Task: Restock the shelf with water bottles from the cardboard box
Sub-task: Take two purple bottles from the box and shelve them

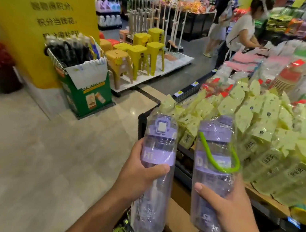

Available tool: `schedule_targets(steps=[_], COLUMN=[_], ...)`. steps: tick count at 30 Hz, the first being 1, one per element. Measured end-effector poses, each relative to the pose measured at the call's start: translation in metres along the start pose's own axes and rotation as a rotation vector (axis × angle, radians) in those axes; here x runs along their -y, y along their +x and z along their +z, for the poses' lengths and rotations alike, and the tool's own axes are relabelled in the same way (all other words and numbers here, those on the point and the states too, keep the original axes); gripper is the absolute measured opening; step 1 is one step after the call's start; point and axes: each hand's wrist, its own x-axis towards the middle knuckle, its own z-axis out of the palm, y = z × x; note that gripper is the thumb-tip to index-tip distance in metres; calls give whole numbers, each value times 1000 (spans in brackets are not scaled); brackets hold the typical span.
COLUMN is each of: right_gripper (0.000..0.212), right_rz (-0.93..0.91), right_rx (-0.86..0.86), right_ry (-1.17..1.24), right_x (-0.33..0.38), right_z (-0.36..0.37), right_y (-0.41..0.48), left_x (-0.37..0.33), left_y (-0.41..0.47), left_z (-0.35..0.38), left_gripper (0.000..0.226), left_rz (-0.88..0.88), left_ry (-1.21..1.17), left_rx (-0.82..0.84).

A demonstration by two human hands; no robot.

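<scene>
Each of my hands holds a purple water bottle wrapped in clear plastic, both upright in front of me. My left hand [139,173] grips the slimmer bottle [159,147], marked "Hi." on a purple band. My right hand [223,198] grips the wider bottle [214,142], which has a green loop strap. Below them lies the open cardboard box [178,223], with dark and green wrapped items showing at its lower left. The display shelf [183,172] starts just behind the bottles on the right.
Pale yellow packets [265,128] cover the shelf top on the right. A green box of umbrellas [86,87] stands by a yellow pillar [34,26]. Yellow plastic stools [136,56] sit on a low platform. A person in a white top [242,30] works at the far shelf. Beige floor [39,150] lies left.
</scene>
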Motion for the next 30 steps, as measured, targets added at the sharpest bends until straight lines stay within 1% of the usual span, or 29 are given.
schedule_targets(steps=[4, 6, 10, 12, 14, 18, 20, 23, 26, 28, 30], right_gripper=[77, 78, 84, 87, 83, 82, 80, 65, 57, 60, 70], right_rz=[-88, -130, -171, -219, -297, -406, -440, -485, -490, -516, -525], right_rx=[214, 306, 530, 621, 712, 925, 1039, 1182, 1298, 1388, 1469], right_ry=[-31, 18, 80, 79, 71, 118, 156, 199, 207, 239, 305], right_x=[16, 22, 31, 37, 51, 87, 106, 128, 148, 159, 167], right_z=[-14, -10, 21, 43, 66, 110, 130, 156, 179, 191, 200], right_y=[14, 19, 10, -6, -28, -93, -134, -205, -281, -337, -393], left_x=[-11, -18, -29, -35, -42, -59, -66, -75, -84, -89, -94], left_y=[-47, -71, -140, -183, -227, -317, -363, -437, -518, -575, -632], left_z=[13, 13, 1, -11, -24, -41, -47, -54, -60, -62, -63], left_gripper=[74, 76, 76, 81, 88, 80, 81, 84, 87, 87, 93], left_rz=[43, 51, 102, 133, 177, 292, 339, 396, 422, 432, 436], left_ry=[10, -1, 4, 16, 48, 97, 123, 166, 217, 257, 297], left_rx=[-249, -365, -633, -764, -875, -1094, -1186, -1313, -1420, -1493, -1562])
